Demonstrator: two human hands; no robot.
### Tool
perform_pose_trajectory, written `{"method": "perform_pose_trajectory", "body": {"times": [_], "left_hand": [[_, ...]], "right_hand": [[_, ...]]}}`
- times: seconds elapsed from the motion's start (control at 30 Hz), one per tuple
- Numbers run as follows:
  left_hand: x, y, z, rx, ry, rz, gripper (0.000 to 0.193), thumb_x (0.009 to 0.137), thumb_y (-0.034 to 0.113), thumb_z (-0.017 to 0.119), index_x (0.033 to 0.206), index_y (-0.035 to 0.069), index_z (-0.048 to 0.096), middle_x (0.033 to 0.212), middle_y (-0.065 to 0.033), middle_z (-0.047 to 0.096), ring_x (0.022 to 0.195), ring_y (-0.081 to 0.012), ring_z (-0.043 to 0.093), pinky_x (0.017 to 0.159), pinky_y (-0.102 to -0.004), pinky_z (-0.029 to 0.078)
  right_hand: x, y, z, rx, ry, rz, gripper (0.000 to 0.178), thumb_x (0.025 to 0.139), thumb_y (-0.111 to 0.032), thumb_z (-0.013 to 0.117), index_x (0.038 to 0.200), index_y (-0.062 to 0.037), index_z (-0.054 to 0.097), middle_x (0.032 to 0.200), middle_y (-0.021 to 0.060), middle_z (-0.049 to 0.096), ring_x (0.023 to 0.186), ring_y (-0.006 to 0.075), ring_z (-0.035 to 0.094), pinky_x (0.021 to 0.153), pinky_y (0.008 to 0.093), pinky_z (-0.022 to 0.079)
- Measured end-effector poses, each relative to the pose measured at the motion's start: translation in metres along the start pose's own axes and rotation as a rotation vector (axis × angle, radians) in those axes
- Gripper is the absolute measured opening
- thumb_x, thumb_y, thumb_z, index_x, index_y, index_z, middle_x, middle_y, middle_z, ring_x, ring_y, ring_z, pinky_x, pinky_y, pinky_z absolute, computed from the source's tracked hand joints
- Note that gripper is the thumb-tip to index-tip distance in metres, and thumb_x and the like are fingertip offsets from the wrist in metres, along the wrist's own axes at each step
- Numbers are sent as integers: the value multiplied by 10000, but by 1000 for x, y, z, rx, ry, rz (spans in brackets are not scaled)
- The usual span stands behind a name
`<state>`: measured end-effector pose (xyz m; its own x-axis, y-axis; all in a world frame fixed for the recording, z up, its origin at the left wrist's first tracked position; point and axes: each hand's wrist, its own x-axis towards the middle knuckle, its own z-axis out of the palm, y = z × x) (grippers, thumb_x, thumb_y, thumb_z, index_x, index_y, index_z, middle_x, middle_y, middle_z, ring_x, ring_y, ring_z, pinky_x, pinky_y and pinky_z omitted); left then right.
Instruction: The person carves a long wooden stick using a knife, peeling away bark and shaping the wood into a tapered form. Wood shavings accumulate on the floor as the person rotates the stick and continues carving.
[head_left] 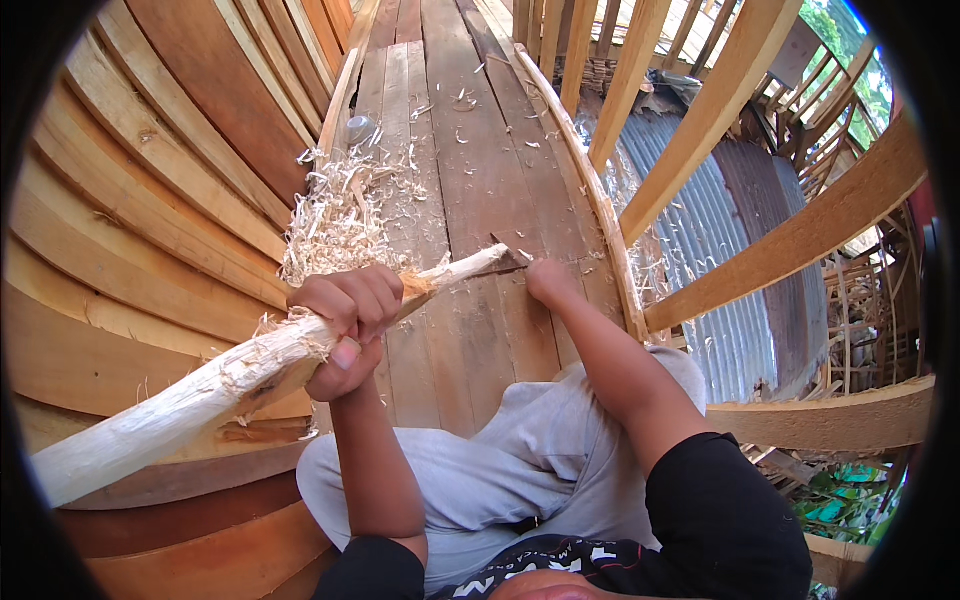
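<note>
My left hand [347, 325] is wrapped round a long, pale, peeled wooden pole [170, 415]. The pole slants from the lower left up to its thin tip near the middle, with frayed fibres along it and a patch of brown bark just past my fingers. My right hand [550, 282] is closed beside that tip. A short dark blade [513, 256], apparently a knife's, juts from it and lies against or very near the pole's end; its handle is hidden in my fist.
Curled wood shavings [345, 215] heap on the plank floor [480, 160] beyond my left hand. Stacked boards [150, 230] line the left side. Slanted wooden posts [700, 130] stand on the right, above corrugated metal sheets [690, 240]. A small clear cup-like object [361, 129] sits near the shavings.
</note>
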<state>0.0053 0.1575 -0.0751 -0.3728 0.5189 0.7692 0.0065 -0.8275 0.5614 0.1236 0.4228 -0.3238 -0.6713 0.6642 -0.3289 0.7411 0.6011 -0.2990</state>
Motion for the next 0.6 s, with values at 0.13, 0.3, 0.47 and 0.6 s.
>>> {"method": "perform_pose_trajectory", "body": {"times": [0.13,0.3,0.47,0.6], "left_hand": [[3,6,-2,-15,-19,37,216,714,197,588,720,112,389,586,3,381,516,-138,347,579,-324,322],[-3,9,-9,62,76,51,241,697,192,619,737,98,401,578,-18,403,508,-149,360,569,-322,325],[-1,3,-4,44,82,50,259,693,198,636,750,91,407,579,-30,406,518,-155,372,563,-320,318],[-4,10,-16,93,120,60,232,720,218,571,770,114,370,604,-10,369,538,-141,348,599,-326,313]], "right_hand": [[5,-17,4,14,-25,89,376,919,-185,381,1141,6,616,1193,205,603,1091,360,592,915,461,472],[-79,-103,-85,28,-187,-43,501,967,-326,294,1163,28,589,1199,226,591,1104,386,573,948,484,438],[-129,-161,-95,149,-429,-196,580,969,-440,287,1172,14,586,1233,233,566,1125,403,549,960,477,425],[-121,-128,-113,-129,-385,-287,645,950,-504,334,1014,50,657,1082,220,642,1033,386,598,898,460,453]]}}
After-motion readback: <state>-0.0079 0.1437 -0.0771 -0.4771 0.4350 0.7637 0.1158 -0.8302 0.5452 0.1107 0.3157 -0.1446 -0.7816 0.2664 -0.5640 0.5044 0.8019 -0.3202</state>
